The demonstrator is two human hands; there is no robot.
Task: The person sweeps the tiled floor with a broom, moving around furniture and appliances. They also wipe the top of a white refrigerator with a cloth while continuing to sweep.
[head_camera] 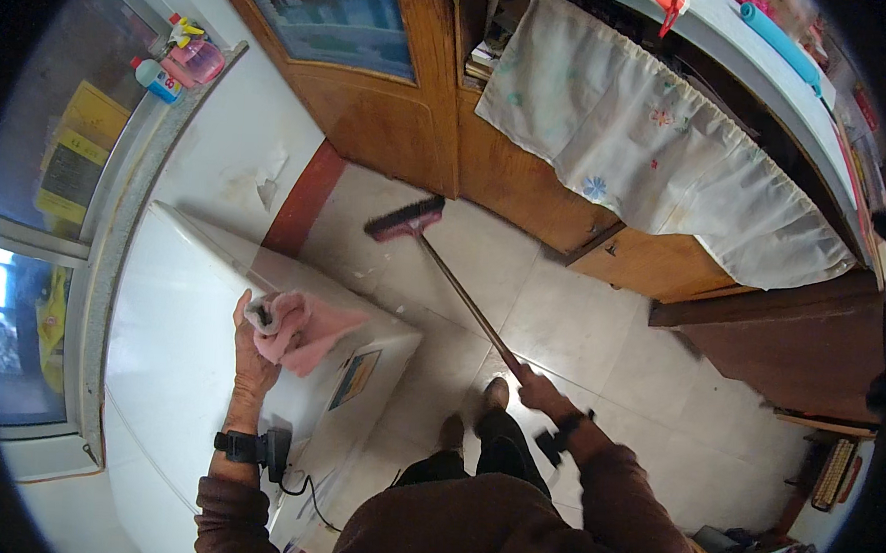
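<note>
In my left hand (257,361) is a bunched pink cloth (308,337) with a greyish patch, held above the white top of a chest-like appliance (177,338). My right hand (542,393) grips the upper part of a broom handle (466,296). The handle slants away across the tiles to the broom head (404,220), which has dark bristles and a pink base. That head rests on the floor near the wooden cabinet. Both wrists carry black straps, the left one with a small device and cable.
Spray and detergent bottles (176,67) stand on the windowsill (188,120) at upper left. A wooden cabinet (376,115) and a shelf behind a white floral curtain (616,135) line the far side. Light floor tiles (561,320) run between the cabinets and the white appliance, around my feet.
</note>
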